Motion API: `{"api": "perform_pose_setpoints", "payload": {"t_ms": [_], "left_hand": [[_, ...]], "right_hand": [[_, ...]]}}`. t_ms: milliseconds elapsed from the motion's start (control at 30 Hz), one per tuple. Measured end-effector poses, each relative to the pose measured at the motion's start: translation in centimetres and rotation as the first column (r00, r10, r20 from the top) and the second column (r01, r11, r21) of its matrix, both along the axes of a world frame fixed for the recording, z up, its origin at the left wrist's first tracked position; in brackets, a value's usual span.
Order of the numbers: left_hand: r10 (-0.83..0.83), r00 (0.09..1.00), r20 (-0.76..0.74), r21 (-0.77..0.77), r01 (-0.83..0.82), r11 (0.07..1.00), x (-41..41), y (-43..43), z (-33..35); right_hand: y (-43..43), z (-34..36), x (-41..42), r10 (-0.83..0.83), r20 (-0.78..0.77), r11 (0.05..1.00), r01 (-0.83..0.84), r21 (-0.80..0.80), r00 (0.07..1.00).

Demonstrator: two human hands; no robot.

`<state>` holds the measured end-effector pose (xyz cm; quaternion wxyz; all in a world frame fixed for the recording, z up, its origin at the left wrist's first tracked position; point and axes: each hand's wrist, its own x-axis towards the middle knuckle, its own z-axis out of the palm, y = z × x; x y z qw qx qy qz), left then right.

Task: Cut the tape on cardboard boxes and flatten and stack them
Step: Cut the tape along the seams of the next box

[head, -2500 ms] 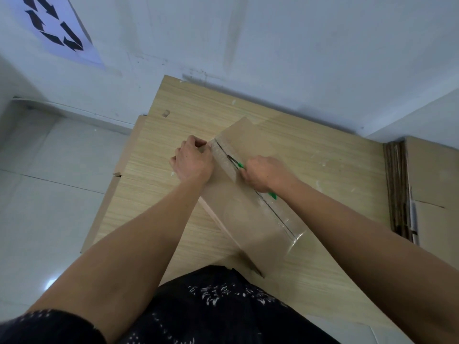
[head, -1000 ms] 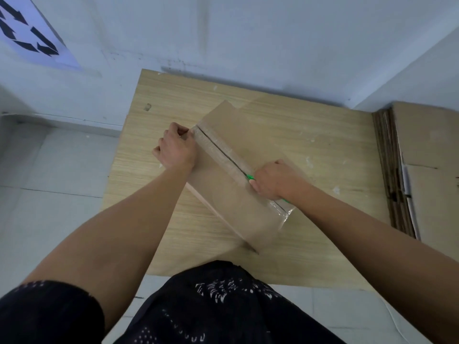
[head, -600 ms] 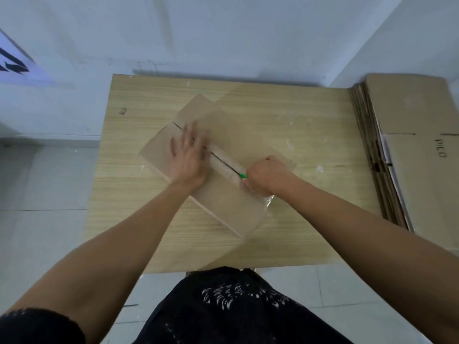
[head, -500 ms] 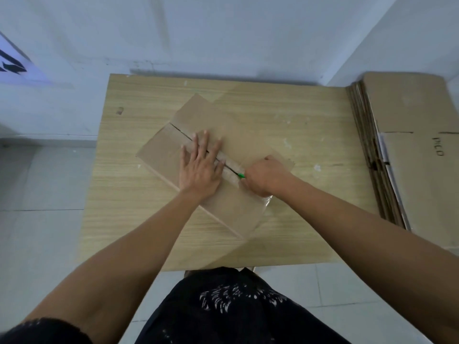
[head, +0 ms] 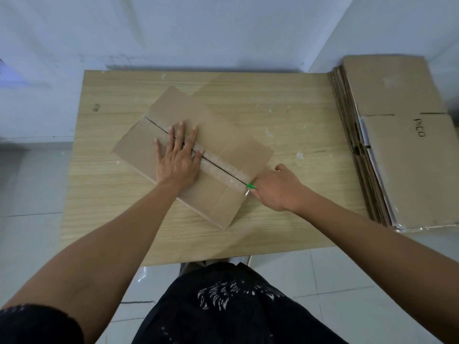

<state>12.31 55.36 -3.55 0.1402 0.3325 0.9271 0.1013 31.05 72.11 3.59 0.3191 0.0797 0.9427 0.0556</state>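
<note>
A brown cardboard box lies at an angle on the wooden table. A strip of clear tape runs along its centre seam, with a dark slit showing along it. My left hand presses flat on the box top, fingers straight and spread across the seam. My right hand is at the box's near right edge, curled round a green-tipped cutter whose tip sits at the end of the seam. Most of the cutter is hidden inside the hand.
A stack of flattened cardboard boxes lies to the right of the table, the top one marked "PICO". A white wall runs behind the table. Tiled floor shows on the left and in front.
My right hand has drawn the cutter along the seam to the box's near right edge. My left hand let go of the far corner and now presses flat on the top.
</note>
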Motion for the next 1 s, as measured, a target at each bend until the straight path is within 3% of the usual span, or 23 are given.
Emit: {"api": "perform_pose_setpoints", "payload": {"t_ms": [400,533,600,667,767,867,933,1000], "left_hand": [[0.051,0.998,0.02,-0.018,-0.051,0.999,0.4,0.1,0.4],[0.108,0.994,-0.002,-0.013,-0.108,0.994,1.6,-0.2,0.4],[0.149,0.989,-0.008,-0.002,-0.15,0.989,2.9,-0.3,0.4],[0.218,0.976,0.009,0.04,-0.218,0.975,4.4,0.0,0.5],[0.28,0.96,0.017,0.116,-0.28,0.953,6.3,1.5,1.4],[0.113,0.993,-0.029,0.188,-0.106,0.976,7.3,5.0,3.2],[-0.015,1.0,0.028,0.208,0.009,0.978,7.6,8.4,4.7],[-0.104,0.99,0.093,0.11,0.093,0.99,7.9,11.7,6.0]], "right_hand": [[1.3,-0.5,6.8,-0.101,-0.065,0.995,0.099,-0.03,0.993],[2.3,-2.0,10.6,-0.382,-0.047,0.916,0.372,-0.153,0.923],[2.6,-2.8,11.3,-0.547,-0.064,0.809,0.508,-0.297,0.834],[2.7,-3.5,11.5,-0.745,-0.056,0.588,0.615,-0.524,0.665],[2.0,-3.5,10.6,-0.903,0.017,0.273,0.604,-0.749,0.429],[0.9,-3.2,9.9,-0.932,0.112,0.113,0.572,-0.812,0.343],[0.8,-3.3,9.6,-0.941,0.177,0.017,0.564,-0.825,0.287],[0.7,-3.5,9.1,-0.94,0.253,-0.088,0.551,-0.83,0.231]]}}
